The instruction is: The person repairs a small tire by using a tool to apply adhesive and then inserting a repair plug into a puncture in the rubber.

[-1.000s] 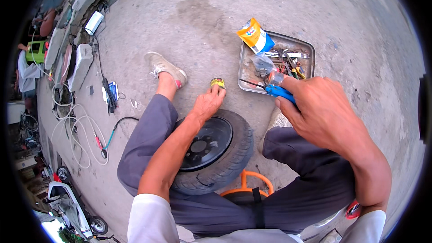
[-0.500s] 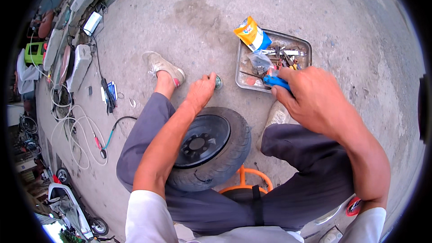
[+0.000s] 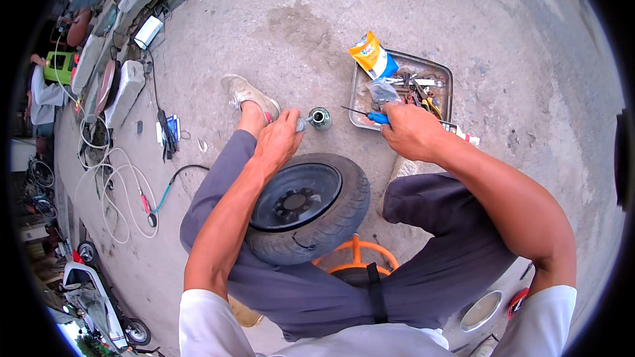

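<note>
A small open can [image 3: 320, 119] with a dark mouth stands on the ground ahead of me. Just left of it, my left hand [image 3: 279, 136] is closed around a greyish cap [image 3: 301, 124]. My right hand [image 3: 413, 131] grips a blue-handled tool [image 3: 378, 118]; its thin dark shaft points left toward the can, over the tray's near edge. Between my legs a tyre on a black rim [image 3: 311, 208] leans tilted. A short dark strand [image 3: 302, 246] lies against its tread.
A metal tray [image 3: 452, 86] holds pliers, loose tools, a clear plastic bag and a yellow-and-blue pouch [image 3: 374, 56]. An orange metal frame [image 3: 357, 251] sits beneath the tyre. Hoses [image 3: 126, 192] coil at the left, near concrete blocks [image 3: 126, 92]. A person [image 3: 43, 96] is at the far left.
The can's mouth has come into view, uncovered, as my left hand moved left with the cap. My right hand drew the blue-handled tool left, turning its shaft toward the can.
</note>
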`<state>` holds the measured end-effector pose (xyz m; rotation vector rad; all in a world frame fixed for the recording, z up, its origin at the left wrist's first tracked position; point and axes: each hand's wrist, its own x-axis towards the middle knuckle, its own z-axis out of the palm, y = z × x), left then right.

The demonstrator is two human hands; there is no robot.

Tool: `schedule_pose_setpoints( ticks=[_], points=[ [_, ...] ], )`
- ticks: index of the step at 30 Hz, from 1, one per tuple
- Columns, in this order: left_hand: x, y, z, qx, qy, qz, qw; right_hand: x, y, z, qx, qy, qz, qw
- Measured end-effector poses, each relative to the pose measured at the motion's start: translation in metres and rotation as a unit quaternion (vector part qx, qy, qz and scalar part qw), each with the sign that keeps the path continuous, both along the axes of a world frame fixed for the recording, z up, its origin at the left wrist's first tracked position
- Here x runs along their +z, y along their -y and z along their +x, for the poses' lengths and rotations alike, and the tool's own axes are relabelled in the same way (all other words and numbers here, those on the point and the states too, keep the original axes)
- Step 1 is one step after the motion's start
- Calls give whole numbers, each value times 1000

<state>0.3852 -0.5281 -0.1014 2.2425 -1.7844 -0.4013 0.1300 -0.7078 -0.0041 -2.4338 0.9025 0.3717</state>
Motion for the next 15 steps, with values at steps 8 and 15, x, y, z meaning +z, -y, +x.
schedule_pose_setpoints(
  ticks=[8,15],
  points=[
    [87,-43,-30,34,-49,-88,994,-2,-10,3,26,45,68,996],
    [133,-86,-59,55,-80,-192,977,34,-34,13,15,143,191,971]
  ],
)
